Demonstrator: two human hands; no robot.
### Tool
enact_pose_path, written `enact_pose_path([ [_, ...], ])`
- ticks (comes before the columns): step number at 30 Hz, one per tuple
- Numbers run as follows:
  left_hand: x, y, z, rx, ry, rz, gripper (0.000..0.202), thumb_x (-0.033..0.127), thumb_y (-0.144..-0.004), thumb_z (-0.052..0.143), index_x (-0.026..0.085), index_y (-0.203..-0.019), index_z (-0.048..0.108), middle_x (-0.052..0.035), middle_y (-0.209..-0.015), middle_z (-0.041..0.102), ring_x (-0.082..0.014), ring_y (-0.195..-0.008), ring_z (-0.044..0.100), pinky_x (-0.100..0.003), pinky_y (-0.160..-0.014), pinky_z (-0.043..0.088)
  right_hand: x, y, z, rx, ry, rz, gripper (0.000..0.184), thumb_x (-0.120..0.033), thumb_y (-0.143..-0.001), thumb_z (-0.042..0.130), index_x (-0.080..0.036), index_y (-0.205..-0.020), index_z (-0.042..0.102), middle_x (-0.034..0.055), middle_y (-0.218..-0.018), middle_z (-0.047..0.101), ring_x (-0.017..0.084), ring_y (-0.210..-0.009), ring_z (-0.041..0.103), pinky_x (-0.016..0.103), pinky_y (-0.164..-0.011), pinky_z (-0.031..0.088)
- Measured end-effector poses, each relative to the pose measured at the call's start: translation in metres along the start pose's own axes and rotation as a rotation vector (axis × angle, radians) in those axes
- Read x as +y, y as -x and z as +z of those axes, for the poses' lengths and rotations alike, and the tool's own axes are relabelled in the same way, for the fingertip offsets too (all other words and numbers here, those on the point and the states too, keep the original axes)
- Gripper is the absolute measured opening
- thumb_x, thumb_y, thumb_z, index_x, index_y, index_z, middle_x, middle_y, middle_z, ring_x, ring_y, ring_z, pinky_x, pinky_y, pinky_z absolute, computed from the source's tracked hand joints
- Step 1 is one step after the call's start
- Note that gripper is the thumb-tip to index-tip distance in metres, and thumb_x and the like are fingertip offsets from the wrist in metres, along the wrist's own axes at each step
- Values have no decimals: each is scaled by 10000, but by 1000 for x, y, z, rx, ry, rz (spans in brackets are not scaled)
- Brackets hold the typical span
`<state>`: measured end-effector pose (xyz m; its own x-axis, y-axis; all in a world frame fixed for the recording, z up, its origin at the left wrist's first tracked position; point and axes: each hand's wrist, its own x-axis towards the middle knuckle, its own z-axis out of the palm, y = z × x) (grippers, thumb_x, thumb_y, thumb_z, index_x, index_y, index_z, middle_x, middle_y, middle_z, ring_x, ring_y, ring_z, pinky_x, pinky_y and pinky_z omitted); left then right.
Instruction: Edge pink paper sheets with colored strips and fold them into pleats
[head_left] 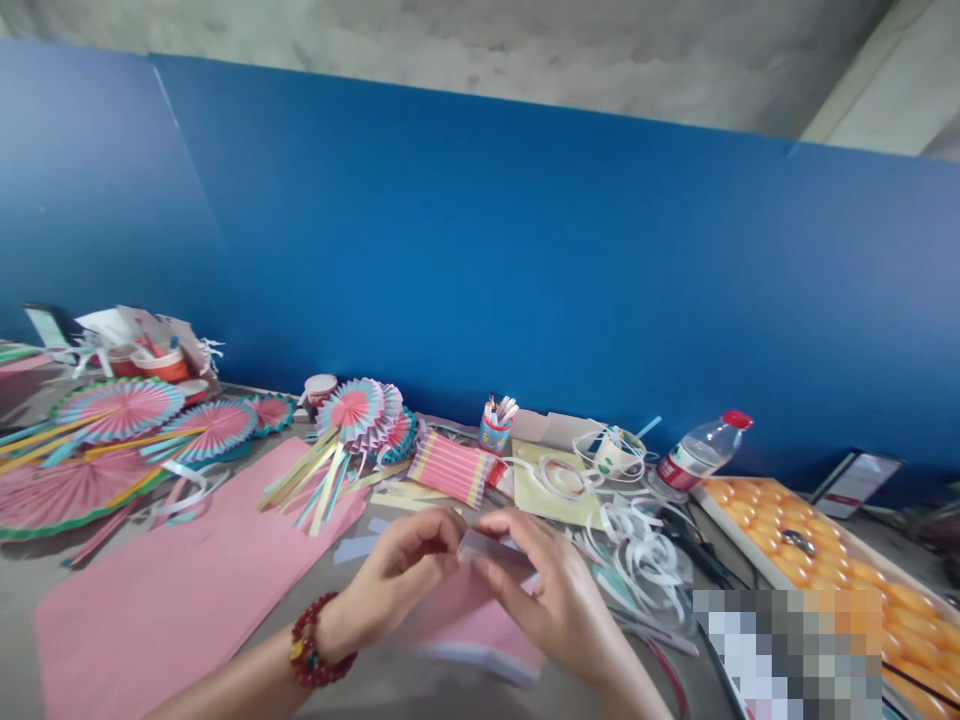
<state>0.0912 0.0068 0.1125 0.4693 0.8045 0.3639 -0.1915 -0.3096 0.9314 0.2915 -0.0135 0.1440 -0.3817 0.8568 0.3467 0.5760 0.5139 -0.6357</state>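
Observation:
My left hand [409,565], with a dark red beaded bracelet [307,640] at the wrist, is closed in a pinch on the left end of a small pale lilac piece of paper [495,549]. My right hand [551,580] grips the same piece from the other side, thumb in front and fingers behind. Beneath both hands lies pink paper [472,615] with a pale lilac edge, partly covered by them. Lilac paper strips [358,547] lie just left of my fingers. Behind my hands is a pleated pink and yellow paper piece [454,468].
Large pink sheets [165,570] and pleated paper fans [217,430] cover the left side. A cup of pens [496,422] stands near the blue partition [510,250]. To the right are curled white strips [645,550], a plastic bottle [701,455], an orange bumpy tray [810,530] and a phone [855,482].

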Motion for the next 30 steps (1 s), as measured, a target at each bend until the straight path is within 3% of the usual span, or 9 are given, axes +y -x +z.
enact_pose_path([
  [3,-3,0,-1,1,-10,-41,229,356,-912,546,161,-794,528,-25,-811,528,-154,-776,478,-248,-711,378,-2,0,0,-81,-64,125,137,-294,-928,533,-256,-1040,602,6,-961,688,151,-836,645,159,-493,432],
  [12,-1,-7,-16,106,-251,-94,330,436,-928,538,144,-791,604,-11,-727,550,-124,-673,467,-214,-608,359,4,1,-7,-44,-11,116,301,-214,-871,554,-261,-1162,612,9,-983,708,165,-840,652,196,-583,432],
  [16,5,-13,-44,219,-320,-151,263,409,-896,595,164,-857,682,-9,-756,615,-136,-702,531,-214,-649,397,26,-1,-18,-150,-4,94,99,-259,-876,588,-208,-825,655,-29,-689,625,126,-624,554,197,-511,328],
  [18,3,-18,-59,289,-185,-210,248,406,-863,641,166,-851,701,-17,-760,641,-140,-703,558,-212,-646,421,38,-4,-20,-169,-136,119,254,-325,-895,576,-182,-687,601,-46,-580,521,97,-537,462,195,-483,282],
  [21,-8,-26,-78,483,128,-177,262,405,-800,709,149,-855,703,-54,-841,674,-163,-746,603,-249,-700,484,48,-10,-15,98,-462,242,276,-432,-893,579,-181,-783,611,-28,-647,557,112,-577,496,200,-512,349],
  [24,-22,-31,-82,535,230,-155,307,446,-799,692,145,-857,679,-78,-909,677,-180,-787,627,-277,-722,514,49,-16,-7,468,-754,299,232,-415,-842,639,-202,-931,608,11,-855,650,171,-779,598,243,-664,459],
  [26,-29,-29,-70,429,194,-200,327,439,-810,690,152,-965,681,-100,-998,683,-201,-854,643,-288,-750,520,47,-18,0,638,-907,330,242,-374,-795,673,-218,-964,596,8,-905,663,182,-819,615,257,-688,476],
  [29,-39,-16,-36,26,12,-263,556,350,-708,816,218,-1212,619,-95,-1162,665,-239,-995,630,-341,-889,501,41,-18,11,794,-1064,416,273,-342,-739,718,-233,-948,581,-21,-863,652,144,-728,603,220,-615,461],
  [30,-43,-10,-23,-48,-3,-239,605,347,-649,858,218,-1194,629,-92,-1166,666,-252,-1028,619,-359,-929,486,39,-19,14,791,-1101,434,276,-336,-731,730,-232,-935,577,-25,-844,645,129,-695,593,209,-595,455],
])
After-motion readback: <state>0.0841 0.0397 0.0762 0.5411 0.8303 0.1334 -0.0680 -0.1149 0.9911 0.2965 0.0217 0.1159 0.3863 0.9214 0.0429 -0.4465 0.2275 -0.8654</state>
